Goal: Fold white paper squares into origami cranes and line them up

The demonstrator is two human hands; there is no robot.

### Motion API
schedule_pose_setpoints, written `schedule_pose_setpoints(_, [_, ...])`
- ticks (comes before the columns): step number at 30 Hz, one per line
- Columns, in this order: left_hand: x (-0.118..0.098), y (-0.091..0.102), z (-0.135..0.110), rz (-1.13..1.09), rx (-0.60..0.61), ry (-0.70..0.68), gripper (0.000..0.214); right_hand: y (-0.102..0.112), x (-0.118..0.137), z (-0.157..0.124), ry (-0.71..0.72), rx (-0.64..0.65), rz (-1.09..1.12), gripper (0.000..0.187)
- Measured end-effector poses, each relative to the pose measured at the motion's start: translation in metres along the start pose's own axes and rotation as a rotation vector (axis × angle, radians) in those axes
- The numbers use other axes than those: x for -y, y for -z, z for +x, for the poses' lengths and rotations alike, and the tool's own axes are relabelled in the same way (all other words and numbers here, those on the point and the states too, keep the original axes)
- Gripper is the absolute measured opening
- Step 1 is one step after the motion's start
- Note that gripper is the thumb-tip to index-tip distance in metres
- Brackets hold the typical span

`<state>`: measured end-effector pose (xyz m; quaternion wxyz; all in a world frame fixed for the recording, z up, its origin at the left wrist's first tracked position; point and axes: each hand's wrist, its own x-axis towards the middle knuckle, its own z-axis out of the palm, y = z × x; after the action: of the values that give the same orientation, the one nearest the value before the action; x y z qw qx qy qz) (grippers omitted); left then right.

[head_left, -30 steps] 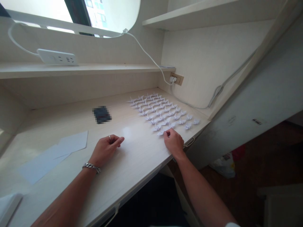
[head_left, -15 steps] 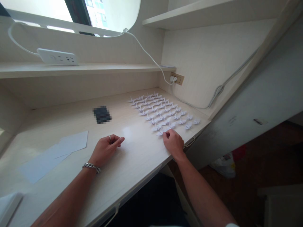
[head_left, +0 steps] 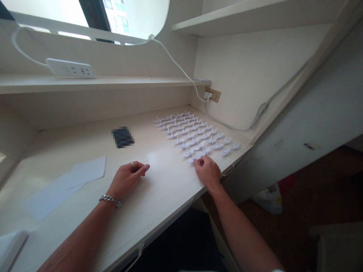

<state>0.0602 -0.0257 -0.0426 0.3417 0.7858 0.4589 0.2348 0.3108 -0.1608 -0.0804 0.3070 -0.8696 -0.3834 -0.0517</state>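
Right hand (head_left: 208,173): thumb and forefinger pinched on paper crane (head_left: 192,159). Crane small, white, crisply folded, at near corner of crane rows (head_left: 195,132), touching desk (head_left: 164,189) near its front edge. Left hand (head_left: 127,179): loose fist, knuckles up, holds nothing, rests on desk well apart from crane. Rows run diagonally away from right hand toward wall. White paper sheets (head_left: 70,179) lie left of left hand. Dark object (head_left: 122,137) beyond is blurred, its markings unreadable.
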Motion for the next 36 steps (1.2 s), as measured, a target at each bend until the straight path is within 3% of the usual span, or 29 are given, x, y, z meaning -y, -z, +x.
schedule_pose_setpoints(14, [0.001, 0.0, 0.0, 0.01, -0.005, 0.001, 0.038, -0.004, -0.009, -0.001, 0.063, -0.139, 0.132, 0.03])
schedule_pose_setpoints(19, [0.001, 0.006, 0.0, 0.02, -0.018, 0.01, 0.04, -0.001, -0.005, -0.017, 0.133, -0.207, 0.221, 0.036])
schedule_pose_setpoints(22, [0.004, 0.012, 0.002, 0.065, -0.024, 0.044, 0.04, -0.001, 0.021, -0.034, 0.27, -0.098, 0.261, 0.037])
schedule_pose_setpoints(26, [0.012, 0.028, 0.005, 0.166, -0.031, 0.093, 0.039, -0.015, 0.08, -0.047, 0.451, 0.277, 0.366, 0.029])
schedule_pose_setpoints(28, [0.017, 0.038, 0.007, 0.197, -0.047, 0.107, 0.036, -0.029, 0.11, -0.046, 0.499, 0.405, 0.432, 0.025])
schedule_pose_setpoints(31, [0.027, 0.052, 0.009, 0.23, -0.098, 0.132, 0.028, -0.056, 0.145, -0.036, 0.469, 0.497, 0.521, 0.025])
schedule_pose_setpoints(36, [0.043, 0.067, 0.008, 0.264, -0.123, 0.204, 0.017, -0.094, 0.183, -0.012, 0.339, 0.503, 0.637, 0.029])
